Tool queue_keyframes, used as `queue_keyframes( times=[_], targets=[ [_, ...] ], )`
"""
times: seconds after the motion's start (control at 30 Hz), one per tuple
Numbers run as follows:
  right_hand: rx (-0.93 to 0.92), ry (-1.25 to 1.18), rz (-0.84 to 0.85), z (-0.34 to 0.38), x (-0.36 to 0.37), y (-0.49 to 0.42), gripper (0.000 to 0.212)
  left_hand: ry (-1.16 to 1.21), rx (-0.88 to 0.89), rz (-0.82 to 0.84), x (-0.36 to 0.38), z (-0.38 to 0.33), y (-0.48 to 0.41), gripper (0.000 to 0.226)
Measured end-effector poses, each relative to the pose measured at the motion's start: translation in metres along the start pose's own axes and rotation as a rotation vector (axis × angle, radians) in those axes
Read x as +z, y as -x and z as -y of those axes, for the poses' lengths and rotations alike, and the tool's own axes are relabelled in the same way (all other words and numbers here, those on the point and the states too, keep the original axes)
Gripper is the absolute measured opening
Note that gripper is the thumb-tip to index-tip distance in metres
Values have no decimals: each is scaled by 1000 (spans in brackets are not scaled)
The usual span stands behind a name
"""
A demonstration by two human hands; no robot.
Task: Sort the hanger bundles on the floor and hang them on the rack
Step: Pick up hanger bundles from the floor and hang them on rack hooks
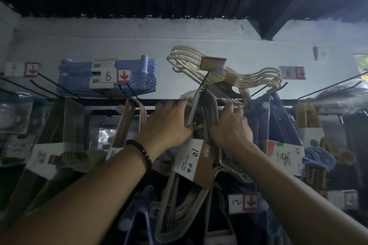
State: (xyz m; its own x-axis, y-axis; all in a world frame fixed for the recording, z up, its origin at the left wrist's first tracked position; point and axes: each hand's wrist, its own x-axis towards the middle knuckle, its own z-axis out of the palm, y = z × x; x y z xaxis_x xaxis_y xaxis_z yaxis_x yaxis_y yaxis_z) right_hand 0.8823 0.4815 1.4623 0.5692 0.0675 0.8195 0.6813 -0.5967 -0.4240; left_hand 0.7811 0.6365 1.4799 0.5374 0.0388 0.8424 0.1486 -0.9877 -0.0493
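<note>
At rack (pixel 99 103): grey hanger bundle (pixel 175 191), band (pixel 191 159) marked 10.

A black rack (pixel 95 103) is mounted against a white wall (pixel 119 42), with wire pegs (pixel 49 85) projecting forward from its top rail. A blue hanger bundle (pixel 79 77) and a cream hanger bundle (pixel 258 77) are laid across the upper pegs. Below the rail, a pink hanger bundle (pixel 139 113), a grey hanger bundle (pixel 199 105) and a second blue bundle (pixel 258 125) are hung by their hooks. A price tag (pixel 117 75) marked 8, with a red arrow, is fixed at a peg end before the first blue bundle.
</note>
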Motion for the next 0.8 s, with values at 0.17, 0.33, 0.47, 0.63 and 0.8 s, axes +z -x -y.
queue_keyframes(
  times=[0.17, 0.33, 0.47, 0.63, 0.8],
  targets=[
    [-206, -116, -134, -8, 2, 73, 34, 114, -55, 19, 9, 5, 58, 42],
    [-405, -198, 66, -8, 24, 149, 14, 92, -117, -53, 19, 20, 151, 23],
    [-600, -234, 426, -13, 50, 207, 25, -69, -263, -13, 22, 22, 252, 17],
    [-800, -432, 908, -19, 92, 310, 25, -262, -558, 213, 15, 1, 404, 16],
    [-956, -623, 1470, -20, 114, 454, 24, -451, -1023, 572, -11, -69, 578, 33]
  ],
)
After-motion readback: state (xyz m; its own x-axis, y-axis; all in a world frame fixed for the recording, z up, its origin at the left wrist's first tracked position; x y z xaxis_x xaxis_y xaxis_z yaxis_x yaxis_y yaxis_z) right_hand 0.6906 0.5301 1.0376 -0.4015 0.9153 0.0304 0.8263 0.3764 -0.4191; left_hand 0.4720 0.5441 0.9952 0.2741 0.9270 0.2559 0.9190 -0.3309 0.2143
